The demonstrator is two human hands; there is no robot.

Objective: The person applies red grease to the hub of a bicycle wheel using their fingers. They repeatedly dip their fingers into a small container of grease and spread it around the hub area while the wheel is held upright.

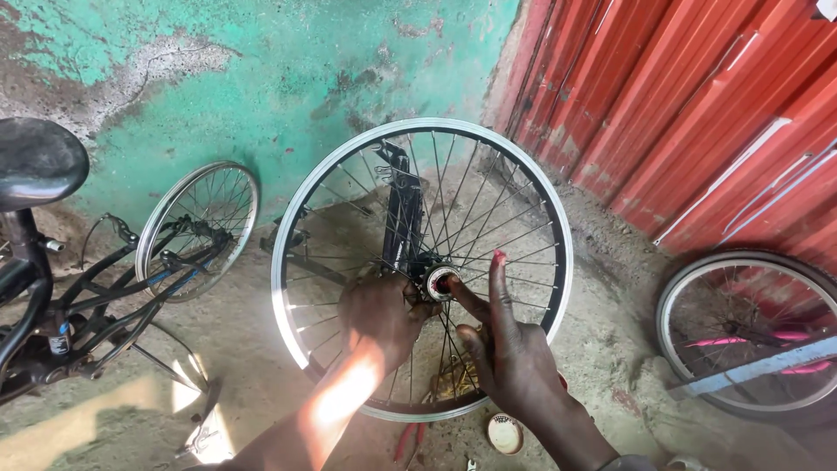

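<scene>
A bare silver bicycle wheel rim (292, 218) with thin spokes stands upright on the dirt floor in front of me. My left hand (382, 314) is closed around the left side of its hub (436, 283). My right hand (507, 349) is at the hub's open end, thumb and a finger touching the round bearing cup, index finger pointing straight up. A black metal rack (403, 209) shows behind the spokes.
A black bicycle frame (52, 323) with a saddle (37, 161) lies at the left beside a small spoked wheel (202, 228). A tyred wheel (751, 336) leans by the red corrugated wall (697, 113). A small round tin (505, 433) and red-handled pliers (406, 442) lie at my feet.
</scene>
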